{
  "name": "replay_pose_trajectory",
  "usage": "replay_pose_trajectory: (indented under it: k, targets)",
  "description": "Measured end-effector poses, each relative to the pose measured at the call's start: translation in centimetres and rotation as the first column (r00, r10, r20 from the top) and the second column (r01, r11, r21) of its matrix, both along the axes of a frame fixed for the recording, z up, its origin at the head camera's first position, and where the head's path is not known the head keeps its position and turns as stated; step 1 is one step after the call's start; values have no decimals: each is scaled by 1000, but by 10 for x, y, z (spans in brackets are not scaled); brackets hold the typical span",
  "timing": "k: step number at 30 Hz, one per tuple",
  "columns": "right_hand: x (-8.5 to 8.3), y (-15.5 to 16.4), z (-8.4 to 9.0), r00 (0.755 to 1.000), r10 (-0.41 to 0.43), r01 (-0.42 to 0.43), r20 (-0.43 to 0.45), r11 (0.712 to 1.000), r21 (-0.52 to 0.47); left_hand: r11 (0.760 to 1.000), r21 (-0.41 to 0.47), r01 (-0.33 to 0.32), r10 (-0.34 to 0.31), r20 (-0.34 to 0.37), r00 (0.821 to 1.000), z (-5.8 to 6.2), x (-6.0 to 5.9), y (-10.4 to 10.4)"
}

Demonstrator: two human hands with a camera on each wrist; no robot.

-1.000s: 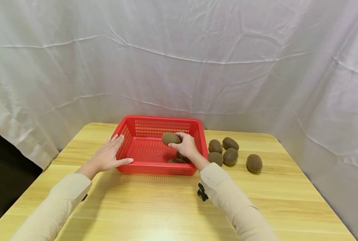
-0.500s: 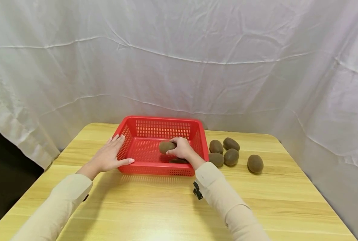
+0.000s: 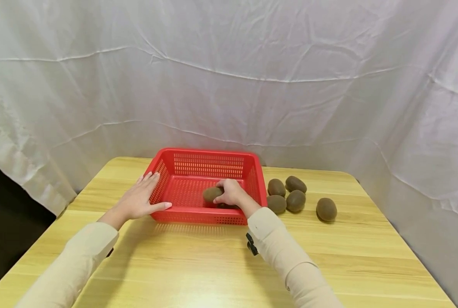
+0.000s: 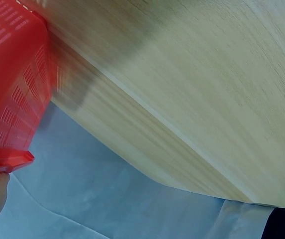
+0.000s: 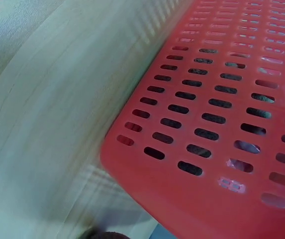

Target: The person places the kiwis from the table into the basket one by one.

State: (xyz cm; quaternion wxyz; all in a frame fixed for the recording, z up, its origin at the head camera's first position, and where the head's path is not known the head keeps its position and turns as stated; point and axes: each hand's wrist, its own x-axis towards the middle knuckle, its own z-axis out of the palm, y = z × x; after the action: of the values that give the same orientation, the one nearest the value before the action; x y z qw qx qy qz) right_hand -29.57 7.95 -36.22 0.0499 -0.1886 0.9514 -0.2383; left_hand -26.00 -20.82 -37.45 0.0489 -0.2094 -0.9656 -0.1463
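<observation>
A red slotted plastic basket (image 3: pixel 209 216) stands at the back of the table. My left hand (image 3: pixel 139 200) rests on its left rim, fingers straight and spread, thumb along the front rim. Inside the basket's right half, my right hand (image 3: pixel 232 193) holds a brown kiwi (image 3: pixel 212 194) between thumb and fingers, low over the bottom. Under that hand another kiwi (image 3: pixel 227 206) lies mostly hidden behind the front wall. In the right wrist view, dark fuzzy kiwi skin shows through the slots of the basket (image 5: pixel 147 184); the hand itself is out of that view.
Several kiwis lie on the wooden table (image 3: pixel 175 265) right of the basket: a close group with one kiwi (image 3: pixel 277 204) by the basket wall, and a separate kiwi (image 3: pixel 326 209) farther right. A pale curtain (image 3: pixel 229 107) hangs behind and beside the table.
My right hand has lowered the kiwi and shifted it slightly left, from rim height down toward the basket bottom. My left hand has stayed on the left rim.
</observation>
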Motion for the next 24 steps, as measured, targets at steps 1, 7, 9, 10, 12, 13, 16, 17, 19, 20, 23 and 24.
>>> replay_pose_trajectory:
  k: [1,7,9,10,12,13,16,17,19,20,23,24]
  targets:
    - [0,0,0,1000,2,-2,-1,1000,5,1000,-1,0,0,0,1000,0,0,0]
    - [1,-4,-2,1000,7,-7,8,1000,19,1000,-5,-2,2,2,1000,0,0,0]
    - [1,-4,-3,1000,12,-13,9,1000,26,1000,-8,-4,4,3,1000,0,0,0]
    - [1,-5,-3,1000,15,-15,10,999,29,1000,-10,-4,4,3,1000,1,0,0]
    - [1,-5,-3,1000,16,-17,13,999,33,1000,-11,-6,6,4,1000,1,1,0]
    - [1,-6,-3,1000,15,-16,14,999,32,1000,-11,-6,6,5,1000,1,1,0]
    - [0,-6,-4,1000,7,-7,22,1000,21,1000,-9,-7,7,6,1000,2,1,0]
    - [0,-6,-4,1000,5,-6,23,1000,18,1000,-8,-8,8,7,1000,2,1,0]
    - [1,-6,-4,1000,6,-6,26,1000,11,1000,-9,-9,9,8,1000,2,2,0]
    - [1,-5,-4,1000,8,-8,25,1000,6,1000,-10,-9,9,9,1000,2,2,0]
    - [3,-2,-1,1000,12,-12,22,1000,-26,1000,-5,-7,7,11,1000,3,2,1]
    - [4,-1,0,1000,10,-9,18,999,-41,1000,-5,-7,7,11,1000,3,2,1]
